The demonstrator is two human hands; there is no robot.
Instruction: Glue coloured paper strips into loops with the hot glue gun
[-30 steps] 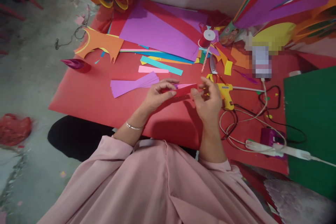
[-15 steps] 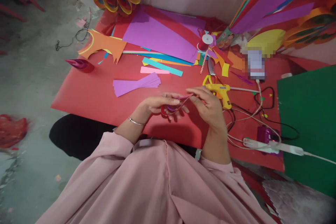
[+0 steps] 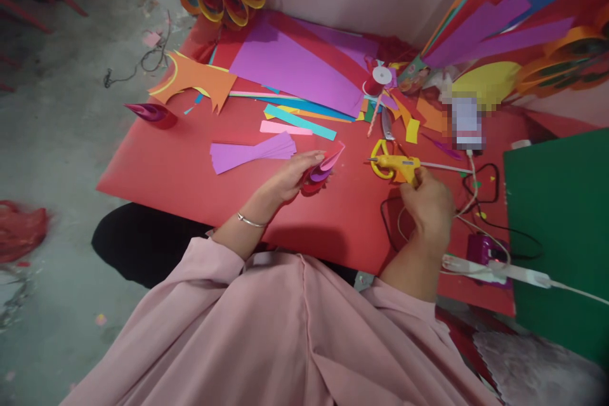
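Observation:
My left hand (image 3: 297, 176) is closed around a looped paper petal (image 3: 320, 179) in red, purple and pink, its pointed end tilting up to the right. My right hand (image 3: 428, 200) grips the handle of a yellow glue gun (image 3: 397, 165), whose nozzle points left toward the petal, some way apart from it. A white glue stick sticks out of the gun's back. A fan of purple paper strips (image 3: 252, 151) lies left of the petal. Another looped petal (image 3: 155, 115) rests at the table's left side.
Yellow-handled scissors (image 3: 383, 155) lie behind the glue gun. Purple sheets (image 3: 295, 66), cut orange paper (image 3: 193, 82) and a ribbon spool (image 3: 375, 80) are at the back. Cords and a white power strip (image 3: 495, 269) run along the right, beside a green board (image 3: 556, 228).
My right hand has let go of the petal's tip, moved right and taken hold of the glue gun. My left hand still holds the petal, now with its tip turned upward.

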